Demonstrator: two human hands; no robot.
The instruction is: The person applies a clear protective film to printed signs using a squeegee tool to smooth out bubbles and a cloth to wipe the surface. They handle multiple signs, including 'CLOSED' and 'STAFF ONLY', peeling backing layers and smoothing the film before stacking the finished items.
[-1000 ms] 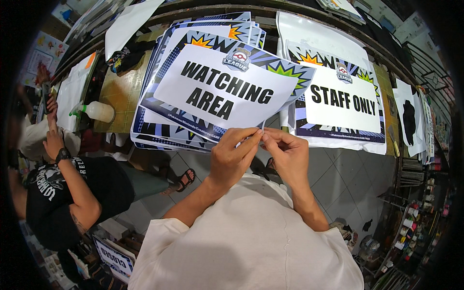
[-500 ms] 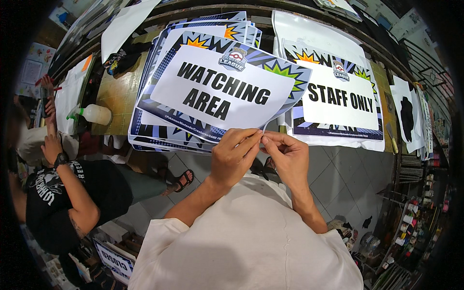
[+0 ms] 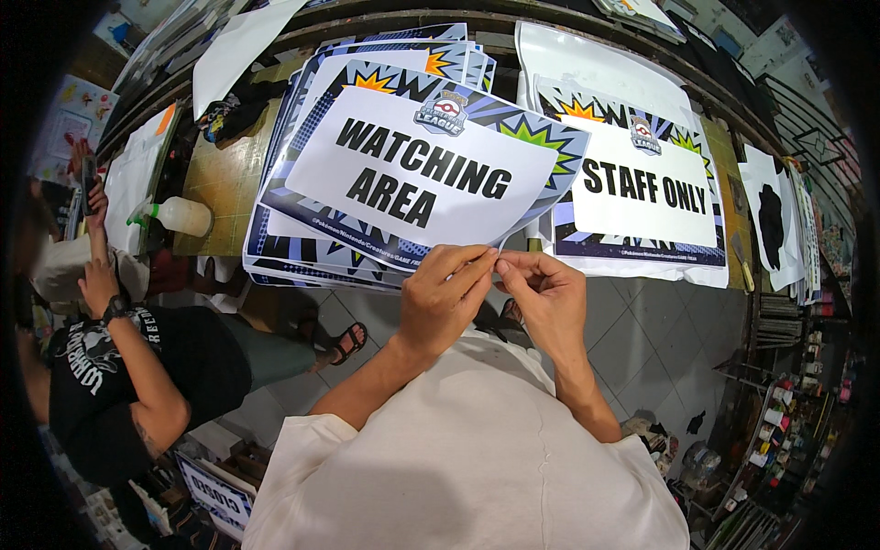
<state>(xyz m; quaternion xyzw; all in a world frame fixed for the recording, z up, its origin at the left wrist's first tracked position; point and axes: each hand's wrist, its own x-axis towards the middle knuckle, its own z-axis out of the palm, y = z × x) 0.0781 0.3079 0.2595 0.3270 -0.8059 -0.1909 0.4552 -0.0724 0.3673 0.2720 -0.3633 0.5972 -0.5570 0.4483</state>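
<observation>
The left hand (image 3: 446,291) and right hand (image 3: 548,291) pinch, fingertips together, the near corner of a curled sign (image 3: 403,170) stacked on the bench (image 3: 225,188), partly hiding a second sign (image 3: 646,206), with a spray bottle (image 3: 186,216) leftward and a dark cloth (image 3: 240,112) beyond.

A loose cream shirt (image 3: 449,431); short sleeves (image 3: 298,449); a thin wavy line (image 3: 544,477) down it.

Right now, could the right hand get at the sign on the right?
Probably yes: the right sign lies ahead of the right hand, its lower edge uncovered. The curled sign beside it hides only part of its left side, though the hand seems busy pinching the curled sign's corner.
</observation>
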